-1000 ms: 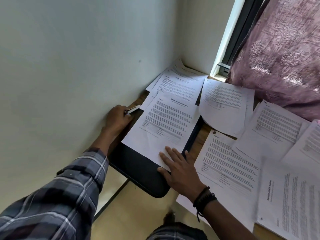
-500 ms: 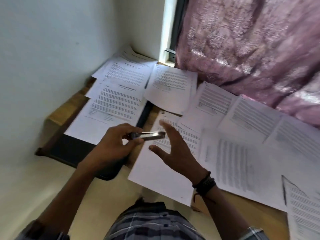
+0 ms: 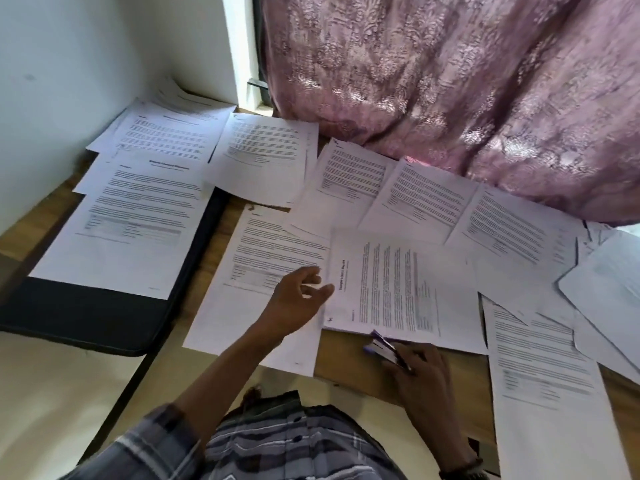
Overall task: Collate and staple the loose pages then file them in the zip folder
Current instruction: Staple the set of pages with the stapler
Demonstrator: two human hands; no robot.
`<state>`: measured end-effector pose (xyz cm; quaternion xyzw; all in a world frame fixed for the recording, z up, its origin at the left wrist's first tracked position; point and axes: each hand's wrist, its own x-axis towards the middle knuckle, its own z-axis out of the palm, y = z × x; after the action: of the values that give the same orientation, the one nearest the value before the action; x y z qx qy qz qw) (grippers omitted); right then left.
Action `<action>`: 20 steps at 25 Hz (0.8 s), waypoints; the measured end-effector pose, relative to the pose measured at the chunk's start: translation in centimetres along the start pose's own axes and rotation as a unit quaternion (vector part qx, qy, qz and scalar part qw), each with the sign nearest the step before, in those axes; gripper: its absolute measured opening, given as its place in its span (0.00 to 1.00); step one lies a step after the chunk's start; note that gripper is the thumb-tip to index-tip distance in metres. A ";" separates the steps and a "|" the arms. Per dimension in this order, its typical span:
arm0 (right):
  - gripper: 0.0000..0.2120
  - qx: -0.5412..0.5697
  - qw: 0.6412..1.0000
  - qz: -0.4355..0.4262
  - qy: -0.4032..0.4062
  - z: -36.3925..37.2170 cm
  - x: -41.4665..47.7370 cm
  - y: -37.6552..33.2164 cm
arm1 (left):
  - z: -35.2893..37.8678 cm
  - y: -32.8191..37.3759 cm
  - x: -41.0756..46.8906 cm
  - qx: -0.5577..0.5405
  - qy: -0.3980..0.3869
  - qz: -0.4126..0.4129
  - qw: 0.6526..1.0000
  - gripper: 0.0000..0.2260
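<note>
Right hand (image 3: 420, 374) grasps a stapler (image 3: 382, 346) at the 6 o'clock edge of a sideways page stack (image 3: 398, 282). Left hand (image 3: 294, 301), fingers relaxed and released, is at its 9 o'clock edge

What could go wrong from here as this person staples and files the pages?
Pages overlap loosely, so sheets from different sets may get stapled together. The right hand holds the stapler by the stack while the left hand is open at its edge; it may shift. Pages also lie on the folder, hindering filing.
</note>
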<state>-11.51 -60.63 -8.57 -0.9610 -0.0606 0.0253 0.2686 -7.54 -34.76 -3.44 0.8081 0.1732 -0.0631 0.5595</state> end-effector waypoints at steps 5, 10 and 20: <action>0.18 -0.002 0.999 -0.012 -0.034 -2.0 -0.4 3.0 | 4.0 0.3 2.3 -0.016 0.060 -0.060 0.996 0.30; 0.19 0.077 0.983 0.106 0.129 -5.7 6.6 4.8 | 4.8 0.8 4.0 -0.008 0.075 -0.106 0.991 0.30; 0.24 -0.032 0.990 0.133 -0.019 -8.3 15.5 8.0 | 5.8 4.1 5.3 -0.080 0.087 -0.177 0.977 0.25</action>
<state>5.40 -69.65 -5.93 -0.9679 0.0619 0.0768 0.2312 -0.66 -40.30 -3.49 0.7198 0.3661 -0.0769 0.5847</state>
